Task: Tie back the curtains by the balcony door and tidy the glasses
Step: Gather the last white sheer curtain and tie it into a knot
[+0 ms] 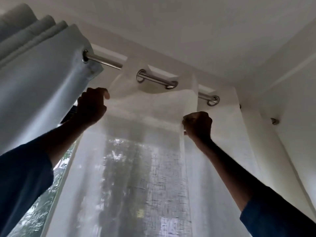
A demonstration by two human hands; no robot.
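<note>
I look up at a white sheer curtain (136,168) hung by metal eyelets on a steel rod (104,61). My left hand (91,106) is raised near the curtain's top left edge and pinches the fabric between thumb and fingers. My right hand (197,125) is a fist gripping a fold of the sheer curtain below the rod. A thick grey curtain (34,86) hangs bunched in pleats at the left end of the rod. No glasses are in view.
The white ceiling (188,31) is close above the rod. A white wall (294,108) stands at the right, with a rod bracket (274,120) fixed near it. Trees show through the window glass behind the sheer fabric.
</note>
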